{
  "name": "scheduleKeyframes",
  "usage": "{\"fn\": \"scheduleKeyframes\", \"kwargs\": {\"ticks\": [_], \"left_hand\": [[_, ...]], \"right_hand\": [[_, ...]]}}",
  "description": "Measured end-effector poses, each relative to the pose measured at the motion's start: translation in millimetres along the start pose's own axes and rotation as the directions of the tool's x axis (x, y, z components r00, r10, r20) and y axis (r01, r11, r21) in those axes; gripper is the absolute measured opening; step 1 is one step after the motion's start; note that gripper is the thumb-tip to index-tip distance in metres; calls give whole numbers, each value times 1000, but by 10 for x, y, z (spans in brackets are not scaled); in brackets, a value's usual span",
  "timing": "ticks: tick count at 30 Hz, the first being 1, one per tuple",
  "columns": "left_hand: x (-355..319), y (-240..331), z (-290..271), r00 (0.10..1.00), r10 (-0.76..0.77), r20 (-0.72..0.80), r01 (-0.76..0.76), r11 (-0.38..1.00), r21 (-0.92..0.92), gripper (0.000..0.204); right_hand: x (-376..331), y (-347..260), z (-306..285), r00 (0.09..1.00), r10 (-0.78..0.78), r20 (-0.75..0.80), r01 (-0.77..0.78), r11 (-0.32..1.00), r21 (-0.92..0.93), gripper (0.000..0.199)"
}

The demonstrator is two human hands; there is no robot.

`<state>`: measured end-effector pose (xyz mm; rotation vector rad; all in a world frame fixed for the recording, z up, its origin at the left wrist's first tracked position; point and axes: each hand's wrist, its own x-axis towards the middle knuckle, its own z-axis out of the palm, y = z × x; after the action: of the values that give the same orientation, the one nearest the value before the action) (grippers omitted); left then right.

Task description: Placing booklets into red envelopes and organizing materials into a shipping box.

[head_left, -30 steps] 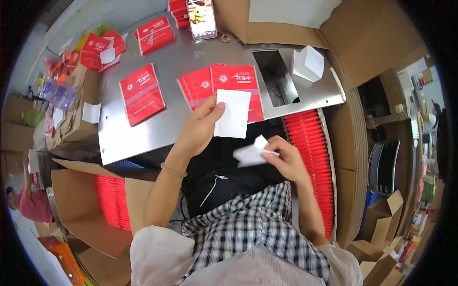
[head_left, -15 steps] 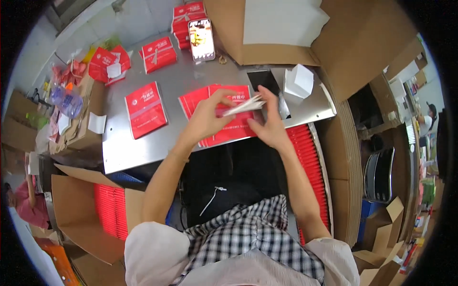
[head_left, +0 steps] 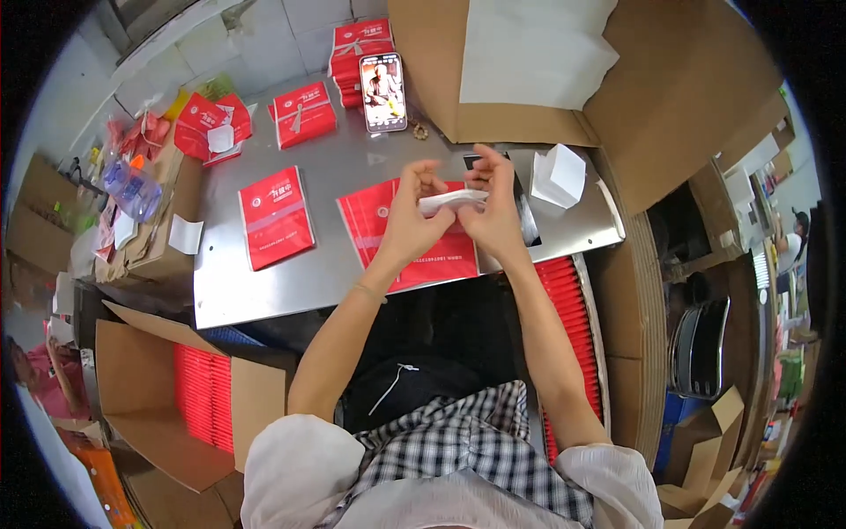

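A thin stack of white paper slips (head_left: 448, 202) is pinched between my two hands above the table. My left hand (head_left: 412, 219) grips its left end, thumb on the near side and fingers curled. At the other end my right hand (head_left: 495, 220) pinches with the thumb, its fingers raised and bent. Below the hands lie overlapping red flat packets (head_left: 363, 231), partly hidden by my left hand and the paper. Left of these, a separate red packet bundle (head_left: 276, 217) has a pale band across it.
A lit phone (head_left: 383, 93) leans against stacked red packets (head_left: 357, 40) at the back of the metal table (head_left: 225, 286). White folded paper (head_left: 559, 176) stands at the right. Open cartons (head_left: 132, 388) with red packets flank my lap; a tall cardboard box (head_left: 696, 97) rises behind right.
The paper slips, fanned and blurred before, are now together and nearly level. Both hands have drawn closer to each other. The view has shifted slightly, so the table sits lower.
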<state>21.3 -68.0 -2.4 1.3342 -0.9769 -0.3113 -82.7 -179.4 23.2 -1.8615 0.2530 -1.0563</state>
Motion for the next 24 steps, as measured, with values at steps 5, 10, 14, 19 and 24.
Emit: {"fn": "scheduleKeyframes", "kwargs": {"ticks": [5, 10, 14, 19, 24], "left_hand": [[-133, 203, -217, 997, 45, 70, -74, 869, 489, 45], [-173, 373, -295, 917, -215, 337, -291, 218, 932, 22], [-99, 70, -535, 936, 29, 351, -305, 564, 767, 14], [-466, 197, -272, 815, 228, 533, -559, 553, 618, 22], [-418, 401, -316, 916, 62, 397, -375, 491, 786, 34]], "right_hand": [[8, -259, -280, 993, -84, -81, 42, 905, -424, 16], [-354, 103, -357, 778, -192, 598, 531, 709, -464, 47], [-438, -27, -69, 646, -205, 735, 403, 910, -100, 53], [-431, 150, -8, 883, -7, 469, 326, 728, -603, 43], [83, 212, -988, 966, -256, 19, 75, 211, -975, 18]]}}
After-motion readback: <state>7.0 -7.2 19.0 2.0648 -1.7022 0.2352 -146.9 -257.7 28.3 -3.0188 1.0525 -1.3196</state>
